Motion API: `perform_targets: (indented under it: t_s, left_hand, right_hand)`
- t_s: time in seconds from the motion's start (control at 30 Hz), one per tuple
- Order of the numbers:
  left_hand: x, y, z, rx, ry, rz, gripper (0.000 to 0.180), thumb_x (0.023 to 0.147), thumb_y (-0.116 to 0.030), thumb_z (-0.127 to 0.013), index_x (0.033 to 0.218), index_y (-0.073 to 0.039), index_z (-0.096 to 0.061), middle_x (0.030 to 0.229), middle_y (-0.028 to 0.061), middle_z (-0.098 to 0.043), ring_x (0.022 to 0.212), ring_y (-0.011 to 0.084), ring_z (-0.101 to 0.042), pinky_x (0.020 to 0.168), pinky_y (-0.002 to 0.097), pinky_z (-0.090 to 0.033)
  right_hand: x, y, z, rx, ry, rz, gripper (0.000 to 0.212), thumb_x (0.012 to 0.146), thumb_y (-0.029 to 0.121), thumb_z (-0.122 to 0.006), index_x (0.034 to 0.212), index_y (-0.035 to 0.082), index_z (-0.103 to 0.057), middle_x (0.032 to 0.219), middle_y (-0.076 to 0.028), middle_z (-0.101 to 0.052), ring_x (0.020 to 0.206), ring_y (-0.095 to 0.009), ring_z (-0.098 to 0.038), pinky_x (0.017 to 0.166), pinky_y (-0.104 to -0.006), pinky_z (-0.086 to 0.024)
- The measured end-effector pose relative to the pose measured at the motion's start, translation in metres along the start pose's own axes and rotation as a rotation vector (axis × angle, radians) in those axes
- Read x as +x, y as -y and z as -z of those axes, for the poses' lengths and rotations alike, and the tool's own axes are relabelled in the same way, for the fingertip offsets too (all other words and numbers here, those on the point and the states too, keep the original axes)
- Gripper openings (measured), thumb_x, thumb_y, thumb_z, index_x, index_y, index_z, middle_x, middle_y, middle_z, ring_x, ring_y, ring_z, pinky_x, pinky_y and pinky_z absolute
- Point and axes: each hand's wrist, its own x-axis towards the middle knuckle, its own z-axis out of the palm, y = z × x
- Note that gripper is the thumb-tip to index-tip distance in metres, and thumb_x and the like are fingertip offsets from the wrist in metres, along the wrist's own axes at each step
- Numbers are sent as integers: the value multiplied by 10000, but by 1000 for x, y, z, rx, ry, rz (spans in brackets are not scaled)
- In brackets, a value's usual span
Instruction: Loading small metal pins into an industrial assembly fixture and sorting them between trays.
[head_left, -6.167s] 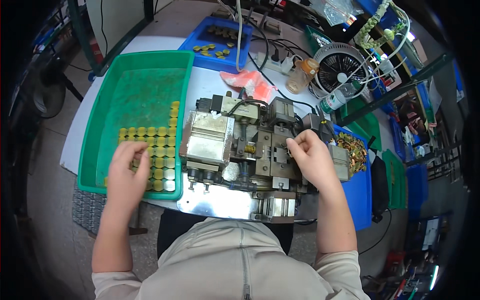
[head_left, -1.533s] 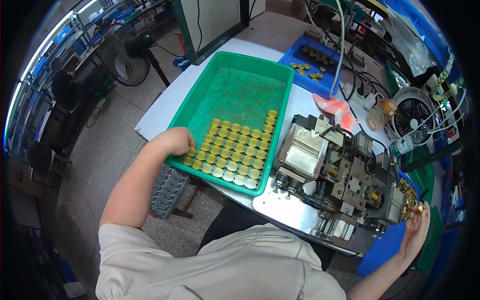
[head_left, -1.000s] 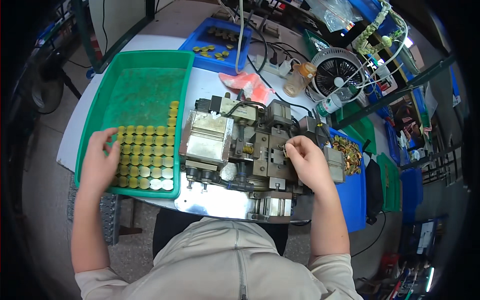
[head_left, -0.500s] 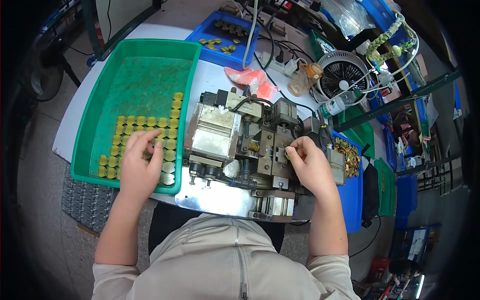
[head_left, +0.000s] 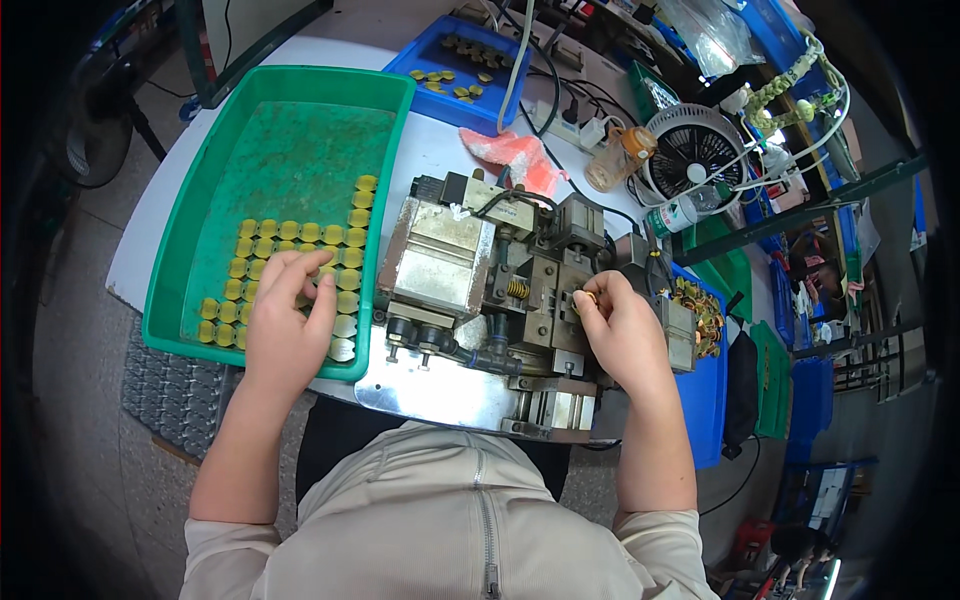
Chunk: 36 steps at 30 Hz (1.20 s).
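My left hand [head_left: 288, 318] lies flat over the rows of small brass parts [head_left: 262, 238] in the green tray [head_left: 250, 100], fingers spread and touching them. My right hand [head_left: 622, 330] pinches a small brass part [head_left: 584, 297] at the right side of the grey metal fixture machine [head_left: 470, 280] bolted to a steel plate. The fingers are curled around the piece, pressing it against the machine's block.
A blue bin [head_left: 700, 400] with finished brass pieces [head_left: 697, 305] sits right of the machine. Behind are a blue tray [head_left: 462, 70] with loose parts, an orange rag [head_left: 515, 155], a small fan [head_left: 693, 150], a bottle and cables. A ribbed grey mat [head_left: 165, 385] hangs at the left.
My left hand has slid slightly right across the brass parts in the green tray. My right hand stays at the machine's right side with a brass piece.
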Motion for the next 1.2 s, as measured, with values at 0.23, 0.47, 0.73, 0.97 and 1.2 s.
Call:
perform_targets:
  t_s: [0.23,0.47,0.73,0.97,1.2]
  left_hand:
    - [-2,-43,0,-112,-32,-357,205,844,30,-690,1041,-25,-701,1026,73,-624,836,192,-564,725,294,-474]
    - [3,-111,-29,-361,252,-718,222,783,17,-762,993,-43,-727,997,63,-642,882,225,-581,798,333,-497]
    - [1,-115,-40,-343,262,-894,257,775,-16,-781,1024,-49,-725,1027,58,-651,907,237,-587,818,350,-515]
    - [-6,-113,-47,-287,139,-933,248,780,-23,-770,1020,-52,-714,1030,56,-652,907,241,-586,822,354,-520]
    - [-6,-113,-53,-319,128,-926,221,790,-39,-757,1005,-58,-708,1036,57,-656,907,237,-584,821,353,-524]
  right_hand:
    - [-8,-16,10,530,5,36,163,1025,178,-586,1049,20,-621,739,-26,-562,588,-125,-460,521,-267,-370]
    - [-40,7,15,1448,642,-23,192,1080,171,-523,1131,1,-597,779,-60,-565,565,-79,-382,476,-190,-265]
    - [-48,8,10,1616,787,-10,207,1092,163,-497,1162,-15,-578,790,-80,-550,568,-75,-348,471,-196,-239]
    - [-51,14,10,1659,817,7,215,1092,160,-491,1166,-23,-573,812,-84,-558,585,-80,-369,483,-190,-255]
    - [-55,17,10,1665,812,14,213,1090,159,-493,1162,-26,-572,822,-86,-566,588,-78,-376,482,-186,-258]
